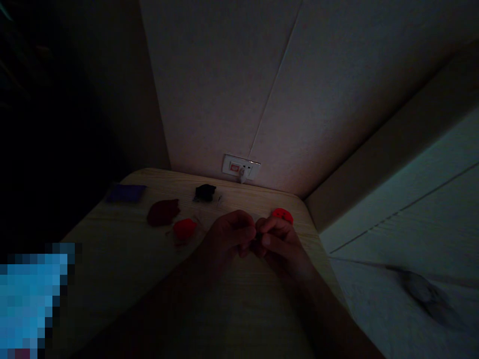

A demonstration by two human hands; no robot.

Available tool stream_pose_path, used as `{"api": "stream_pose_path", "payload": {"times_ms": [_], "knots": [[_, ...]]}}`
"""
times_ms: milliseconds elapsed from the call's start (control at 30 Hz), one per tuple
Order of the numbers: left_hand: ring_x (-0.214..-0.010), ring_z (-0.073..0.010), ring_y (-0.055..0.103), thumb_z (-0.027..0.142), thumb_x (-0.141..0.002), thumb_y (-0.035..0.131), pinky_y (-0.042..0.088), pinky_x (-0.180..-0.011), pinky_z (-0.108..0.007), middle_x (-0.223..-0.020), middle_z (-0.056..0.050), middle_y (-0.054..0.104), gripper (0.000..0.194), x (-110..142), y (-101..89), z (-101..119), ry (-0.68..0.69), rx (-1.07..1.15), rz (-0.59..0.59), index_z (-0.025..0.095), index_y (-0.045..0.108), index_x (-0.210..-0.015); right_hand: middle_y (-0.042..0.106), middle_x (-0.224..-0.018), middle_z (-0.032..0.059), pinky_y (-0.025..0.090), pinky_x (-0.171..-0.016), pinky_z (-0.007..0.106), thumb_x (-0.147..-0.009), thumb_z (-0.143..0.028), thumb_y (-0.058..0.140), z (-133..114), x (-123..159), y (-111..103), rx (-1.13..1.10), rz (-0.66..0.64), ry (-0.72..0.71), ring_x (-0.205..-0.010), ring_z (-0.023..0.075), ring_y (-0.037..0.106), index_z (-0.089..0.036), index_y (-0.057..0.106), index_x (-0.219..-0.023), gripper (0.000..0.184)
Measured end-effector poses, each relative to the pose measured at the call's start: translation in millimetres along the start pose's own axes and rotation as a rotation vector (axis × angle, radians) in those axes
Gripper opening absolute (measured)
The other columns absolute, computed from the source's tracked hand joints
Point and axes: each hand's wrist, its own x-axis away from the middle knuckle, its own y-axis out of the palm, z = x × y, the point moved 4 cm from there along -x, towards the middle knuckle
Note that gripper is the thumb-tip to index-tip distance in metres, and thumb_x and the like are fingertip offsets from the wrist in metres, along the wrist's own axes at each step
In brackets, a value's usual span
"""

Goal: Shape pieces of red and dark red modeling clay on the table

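Above the wooden tabletop, my left hand [234, 232] and my right hand [280, 242] meet with bent fingers. Both pinch a small dark piece [257, 237], mostly hidden by the fingertips; it looks like a bit of black modelling clay. Just behind my right hand lies a flat, bright red piece [283, 215] with dark spots, partly covered by the fingers. Left of my left hand, a bright red lump [185, 229] rests on what seems a clear wrapper. Beside it is a dark red lump [163, 212]. Farther back sits a black lump [205, 192].
A purple packet [126, 193] lies near the left edge of the table [149, 279]. Against the back wall is a socket [241, 167] with a white plug [243, 173]. A pale panel [396, 209] borders the right side. The scene is dim, and a pixelated blue patch covers the lower left.
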Motion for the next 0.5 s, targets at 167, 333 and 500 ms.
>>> {"api": "stream_pose_path", "payload": {"times_ms": [167,333,500], "knots": [[-0.05,-0.0117,0.057,0.045,-0.066,0.091,0.034,-0.048,-0.022,-0.054,0.004,0.057,0.043,-1.0,-1.2,-0.4,0.0,-0.016,0.005,0.017,0.062,-0.081,0.071,-0.073,-0.0022,0.05,-0.052,0.023,-0.072,-0.029,0.092,0.3,0.2,-0.3,0.022,0.001,-0.003,-0.052,0.0087,0.06,-0.022,0.076,-0.081,0.02],[-0.048,-0.0094,0.054,0.044,-0.065,0.09,0.034,-0.048,-0.021,-0.054,0.004,0.058,0.042,-1.2,0.8,0.4,0.003,-0.017,0.001,0.017,0.062,-0.079,0.07,-0.07,-0.0022,0.051,-0.053,0.023,-0.073,-0.031,0.091,0.8,0.6,-0.4,0.057,-0.002,-0.024,-0.051,0.0084,0.059,-0.022,0.076,-0.083,0.02],[-0.051,-0.0126,0.062,0.043,-0.065,0.09,0.033,-0.047,-0.02,-0.056,0.003,0.062,0.041,-1.3,2.2,-0.1,0.008,-0.024,-0.01,0.017,0.061,-0.078,0.07,-0.068,-0.0019,0.053,-0.052,0.024,-0.073,-0.032,0.091,-0.1,0.2,0.5,0.077,0.01,-0.026,-0.05,0.0091,0.059,-0.021,0.076,-0.081,0.021]]}}
